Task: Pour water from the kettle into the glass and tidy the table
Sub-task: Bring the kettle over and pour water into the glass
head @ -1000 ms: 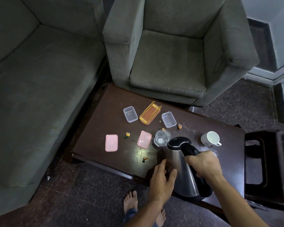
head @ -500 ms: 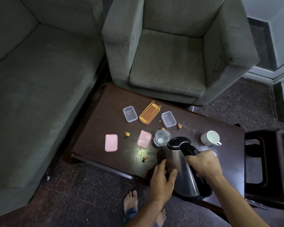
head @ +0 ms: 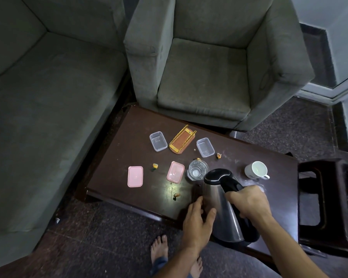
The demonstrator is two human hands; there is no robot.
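A: Where's the kettle (head: 221, 205)?
B: Lower right of frame, steel body w/ black lid & handle, standing on the dark table (head: 129, 149) near its front edge, leaning a bit toward the glass.

A: Hands?
B: Right hand (head: 249, 201) is wrapped round the black handle, fingers curled tight on it. Left hand (head: 197, 221) lies flat against the kettle's steel side, fingers spread apart, thumb touching the metal.

A: And the glass (head: 198, 170)?
B: Just above-left of the kettle lid, near center frame. Upright, clear. Can't tell if there's water in it.

A: Other stuff on the table?
B: White mug (head: 256, 170) to the right of the kettle lid, lying tilted w/ its mouth toward the cam. Pink lid (head: 175, 172) just left of the glass; 2nd pink lid (head: 135, 176) farther left. Two clear boxes above those: left clear box (head: 158, 141), right clear box (head: 205, 147), and betw. them an orange tray (head: 182, 139) set at an angle. Small orange scraps: one (head: 155, 166) betw. the pink lids, one (head: 219, 155) right of the right clear box, one (head: 176, 195) near the front edge.

A: Surroundings?
B: Grey armchair (head: 209, 77) at top center, grey sofa (head: 48, 97) filling the left. Bare feet (head: 159, 249) at bottom center on the dark floor.
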